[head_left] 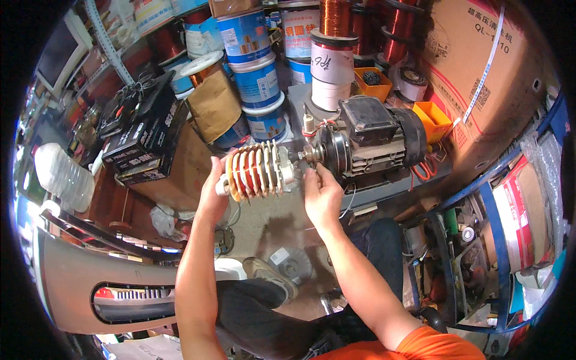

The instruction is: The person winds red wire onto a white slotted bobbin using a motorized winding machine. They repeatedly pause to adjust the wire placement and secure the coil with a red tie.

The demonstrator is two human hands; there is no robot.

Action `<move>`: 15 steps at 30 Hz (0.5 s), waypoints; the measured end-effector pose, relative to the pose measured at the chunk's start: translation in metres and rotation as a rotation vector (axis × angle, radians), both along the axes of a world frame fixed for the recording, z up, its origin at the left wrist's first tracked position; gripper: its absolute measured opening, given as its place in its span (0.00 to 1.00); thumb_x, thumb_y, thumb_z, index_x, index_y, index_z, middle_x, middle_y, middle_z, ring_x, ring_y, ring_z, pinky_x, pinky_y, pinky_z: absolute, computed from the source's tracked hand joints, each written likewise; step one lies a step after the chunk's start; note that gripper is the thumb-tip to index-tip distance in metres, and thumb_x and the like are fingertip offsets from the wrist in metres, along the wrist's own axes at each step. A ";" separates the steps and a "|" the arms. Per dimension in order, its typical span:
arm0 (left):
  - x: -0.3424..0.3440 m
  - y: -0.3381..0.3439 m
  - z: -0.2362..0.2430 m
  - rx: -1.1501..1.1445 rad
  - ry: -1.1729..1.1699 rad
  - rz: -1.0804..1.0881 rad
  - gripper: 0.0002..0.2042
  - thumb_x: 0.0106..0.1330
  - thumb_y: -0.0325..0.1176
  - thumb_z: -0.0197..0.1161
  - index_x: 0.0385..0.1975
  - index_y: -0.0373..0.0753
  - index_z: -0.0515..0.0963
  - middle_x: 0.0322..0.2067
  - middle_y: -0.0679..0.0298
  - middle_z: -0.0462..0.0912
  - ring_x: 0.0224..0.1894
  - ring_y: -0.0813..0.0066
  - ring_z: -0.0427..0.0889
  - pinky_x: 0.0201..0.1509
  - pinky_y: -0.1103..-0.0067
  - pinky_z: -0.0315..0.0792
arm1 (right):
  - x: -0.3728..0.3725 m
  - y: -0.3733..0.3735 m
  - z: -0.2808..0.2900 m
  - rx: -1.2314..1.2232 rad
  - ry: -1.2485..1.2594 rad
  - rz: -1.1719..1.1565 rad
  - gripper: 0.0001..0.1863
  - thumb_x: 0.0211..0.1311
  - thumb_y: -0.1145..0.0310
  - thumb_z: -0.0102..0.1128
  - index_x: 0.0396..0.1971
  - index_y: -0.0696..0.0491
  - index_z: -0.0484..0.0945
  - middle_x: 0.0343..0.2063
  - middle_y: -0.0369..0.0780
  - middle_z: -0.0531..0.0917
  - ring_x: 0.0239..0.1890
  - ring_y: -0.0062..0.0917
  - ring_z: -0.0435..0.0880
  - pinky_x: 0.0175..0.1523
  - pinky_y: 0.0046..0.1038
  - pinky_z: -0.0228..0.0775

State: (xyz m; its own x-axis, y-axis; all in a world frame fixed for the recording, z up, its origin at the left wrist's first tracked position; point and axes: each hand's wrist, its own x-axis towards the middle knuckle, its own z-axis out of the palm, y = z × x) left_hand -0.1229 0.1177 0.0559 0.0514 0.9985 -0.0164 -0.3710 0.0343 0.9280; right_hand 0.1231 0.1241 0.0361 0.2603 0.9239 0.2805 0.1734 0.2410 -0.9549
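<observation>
A ribbed white coil-winding former [257,171] with reddish-copper windings between its discs sits on a shaft in front of me. My left hand [211,191] grips its left end, the fingers mostly hidden behind it. To the right, the metal shaft fitting [309,155] joins it to a dark electric motor [366,141] on a grey bench. Just below that fitting, my right hand [323,195] is closed with thumb and fingers pinched together. Whatever lies between those fingers cannot be made out.
Blue-and-white wire buckets [257,81] are stacked behind, beside copper wire spools [335,18]. Orange bins [432,120] stand right of the motor, with a large cardboard box [480,72] beyond. Black boxes [144,141] are piled at left. A blue-framed rack [498,222] fills the right side.
</observation>
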 end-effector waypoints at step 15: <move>0.021 0.002 0.002 0.122 0.290 0.020 0.55 0.43 0.58 0.80 0.69 0.37 0.58 0.57 0.61 0.73 0.56 0.72 0.73 0.59 0.74 0.68 | 0.018 0.006 0.036 0.303 -0.524 0.096 0.23 0.64 0.67 0.58 0.58 0.55 0.70 0.34 0.49 0.83 0.32 0.45 0.84 0.36 0.42 0.77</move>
State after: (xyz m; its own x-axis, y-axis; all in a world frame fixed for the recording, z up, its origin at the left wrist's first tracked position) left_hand -0.1022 0.1194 0.0581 0.0425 0.9948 0.0929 -0.0895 -0.0888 0.9920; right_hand 0.1415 0.1303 0.0720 -0.0638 0.7958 0.6022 0.5652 0.5261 -0.6354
